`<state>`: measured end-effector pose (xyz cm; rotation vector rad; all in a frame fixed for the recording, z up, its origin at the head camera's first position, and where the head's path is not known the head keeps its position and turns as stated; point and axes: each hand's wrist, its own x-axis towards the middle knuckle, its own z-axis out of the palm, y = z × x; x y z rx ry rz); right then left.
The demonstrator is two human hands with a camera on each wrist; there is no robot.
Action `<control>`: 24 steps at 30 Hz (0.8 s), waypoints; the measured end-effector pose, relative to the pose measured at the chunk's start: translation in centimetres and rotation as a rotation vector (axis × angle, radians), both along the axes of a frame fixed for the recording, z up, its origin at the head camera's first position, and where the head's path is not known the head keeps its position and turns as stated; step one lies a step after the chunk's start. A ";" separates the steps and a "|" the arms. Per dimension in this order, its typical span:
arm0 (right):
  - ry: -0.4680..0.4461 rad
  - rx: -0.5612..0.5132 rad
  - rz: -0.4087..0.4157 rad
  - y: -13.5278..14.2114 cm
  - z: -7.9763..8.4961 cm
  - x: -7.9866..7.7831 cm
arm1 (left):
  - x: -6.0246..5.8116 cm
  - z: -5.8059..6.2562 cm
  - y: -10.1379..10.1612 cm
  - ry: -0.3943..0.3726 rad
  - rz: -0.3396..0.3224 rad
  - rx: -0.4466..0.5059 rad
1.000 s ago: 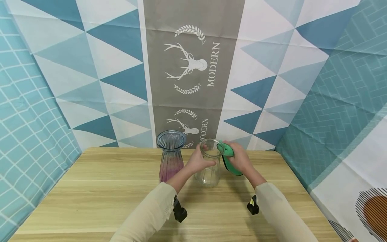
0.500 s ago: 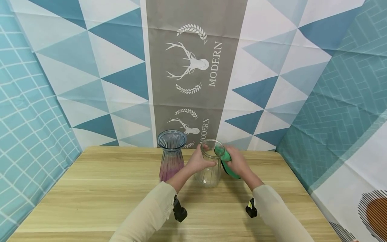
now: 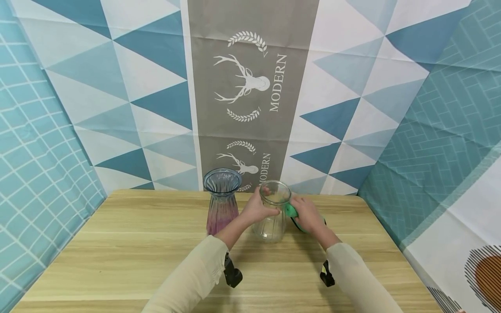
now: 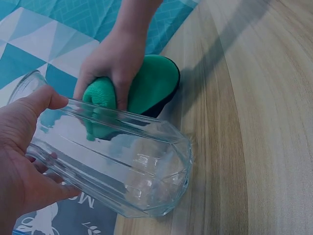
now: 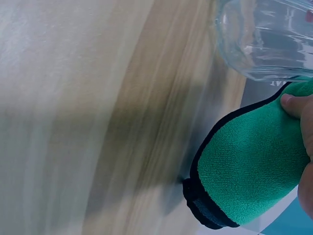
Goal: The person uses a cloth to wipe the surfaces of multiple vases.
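Note:
My left hand (image 3: 256, 210) grips a clear glass vase (image 3: 270, 229) just below its rim, thumb on the near side. The vase stands upright near the table's back edge; in the left wrist view its faceted base (image 4: 164, 188) is at the tabletop. My right hand (image 3: 308, 215) holds a green cleaning cloth (image 5: 249, 161) with black edging. A bunched part of the cloth lies against the vase's right side, below the rim, while the rest hangs down beneath the hand. Left of the clear vase is a ribbed blue-to-pink glass vase (image 3: 222, 213).
The wooden table (image 3: 117, 252) ends at a patterned wall covering (image 3: 250, 26) close behind both vases. A tiled blue sheet (image 3: 39, 143) borders the left side, and a teal one (image 3: 442, 117) the right. Black wrist cameras (image 3: 232, 271) hang under both sleeves.
The right hand and the green cloth have moved from the clear vase's rim down along its right side. The left hand and both vases have stayed in place.

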<state>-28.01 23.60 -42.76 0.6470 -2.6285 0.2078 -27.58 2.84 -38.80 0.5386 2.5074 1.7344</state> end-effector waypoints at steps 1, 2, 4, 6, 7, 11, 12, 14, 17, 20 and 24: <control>0.000 0.003 0.001 0.1 -0.2 0.0 | 0.0 0.0 0.0 -0.001 -0.001 0.003; -0.002 0.002 -0.001 0.1 -0.3 0.1 | 0.0 0.0 0.0 -0.001 -0.001 0.005; -0.014 -0.003 -0.007 0.2 -0.6 0.1 | 0.0 0.0 0.1 0.000 -0.001 0.008; -0.033 -0.015 -0.017 0.2 -0.8 0.2 | 0.0 0.1 0.1 0.005 0.000 0.011; -0.045 -0.026 -0.023 0.2 -0.8 0.2 | 0.0 0.1 0.1 0.005 -0.001 0.012; -0.097 -0.094 -0.047 0.2 -0.9 0.4 | 0.1 0.1 0.1 0.014 0.002 0.015; -0.106 -0.121 -0.049 0.2 -0.8 0.4 | 0.1 0.1 0.1 0.017 0.007 0.012; -0.113 -0.174 -0.042 0.2 -0.6 0.4 | 0.1 0.1 0.2 0.023 0.024 -0.002; -0.113 -0.258 -0.007 0.1 -0.2 0.3 | 0.1 0.0 0.2 0.016 0.063 -0.032; -0.123 -0.352 0.036 0.0 0.2 0.2 | 0.0 -0.1 0.2 -0.002 0.090 -0.064; -0.131 -0.457 0.065 -0.2 0.9 0.1 | 0.1 0.0 0.2 -0.013 0.088 -0.072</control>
